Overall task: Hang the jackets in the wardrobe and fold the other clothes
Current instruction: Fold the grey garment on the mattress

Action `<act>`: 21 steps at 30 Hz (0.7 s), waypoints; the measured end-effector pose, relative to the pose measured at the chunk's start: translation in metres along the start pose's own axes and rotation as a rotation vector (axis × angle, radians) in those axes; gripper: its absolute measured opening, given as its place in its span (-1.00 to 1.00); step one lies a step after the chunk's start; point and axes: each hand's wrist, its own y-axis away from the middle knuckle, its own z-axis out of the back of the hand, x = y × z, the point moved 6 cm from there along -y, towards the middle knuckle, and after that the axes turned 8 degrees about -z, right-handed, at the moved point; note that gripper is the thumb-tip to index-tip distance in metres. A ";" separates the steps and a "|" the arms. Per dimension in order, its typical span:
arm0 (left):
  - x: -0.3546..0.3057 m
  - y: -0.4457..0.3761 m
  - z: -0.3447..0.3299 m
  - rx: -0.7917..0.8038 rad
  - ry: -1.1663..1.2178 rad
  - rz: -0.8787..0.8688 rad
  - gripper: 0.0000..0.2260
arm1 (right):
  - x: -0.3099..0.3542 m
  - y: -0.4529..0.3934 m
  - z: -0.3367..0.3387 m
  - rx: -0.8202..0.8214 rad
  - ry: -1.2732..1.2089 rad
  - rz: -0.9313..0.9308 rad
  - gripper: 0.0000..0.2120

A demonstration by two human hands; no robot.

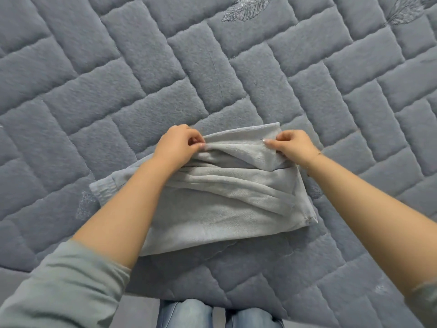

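While both arms reach forward from the bottom of the view, a light grey garment (220, 200) lies partly folded on a bed covered by a blue-grey quilt (118, 74) stitched in a pattern of slanted rectangles. The garment sits in the lower middle of the quilt, near the edge closest to the person, and its layers are bunched into several long creases that run across it. A ribbed cuff (104, 189) sticks out at its left side, flat on the quilt. The left hand (177, 144) is at the far left corner of the folded stack, its thumb and fingers curled and pinching a fold of the cloth. The right hand (292, 144) is at the far right corner, also pinching the cloth between thumb and curled fingers, with the top layer lifted slightly into a ridge between the two hands. Both forearms are bare; a grey-green sleeve (63, 287) is pushed up on the left arm, and a bit of the same cloth shows at the right edge. Blue jeans (186, 313) appear at the bottom of the view, just beside the bed's edge. Embroidered feather shapes (246, 8) show on the quilt at the far top.
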 end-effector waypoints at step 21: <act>0.025 -0.013 0.018 -0.193 0.203 0.093 -0.78 | 0.036 0.004 0.016 -0.305 -0.302 0.410 -0.75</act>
